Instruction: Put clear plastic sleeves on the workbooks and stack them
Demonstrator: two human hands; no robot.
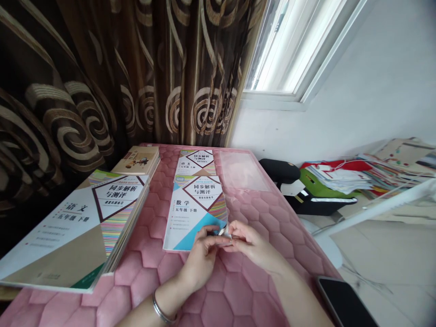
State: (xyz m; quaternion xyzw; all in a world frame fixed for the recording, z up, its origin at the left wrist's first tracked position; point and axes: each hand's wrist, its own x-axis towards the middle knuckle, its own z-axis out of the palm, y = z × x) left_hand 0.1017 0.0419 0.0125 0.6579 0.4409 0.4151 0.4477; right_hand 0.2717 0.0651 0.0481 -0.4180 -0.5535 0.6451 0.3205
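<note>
A white and blue workbook lies face up on the pink padded tabletop. Over its lower right corner, my left hand and my right hand meet, fingertips pinched close together. Between them shows a small whitish piece; whether it belongs to the workbook's corner or is separate, I cannot tell. Both hands are closed, and the fingers hide most of what they grip. Another workbook lies just behind, partly covered by the nearer one.
A stack of workbooks fills the left side, with a brown-covered pile behind it. A translucent sheet lies at the back right. A phone is at the right edge. Beyond are a white stand and piled papers.
</note>
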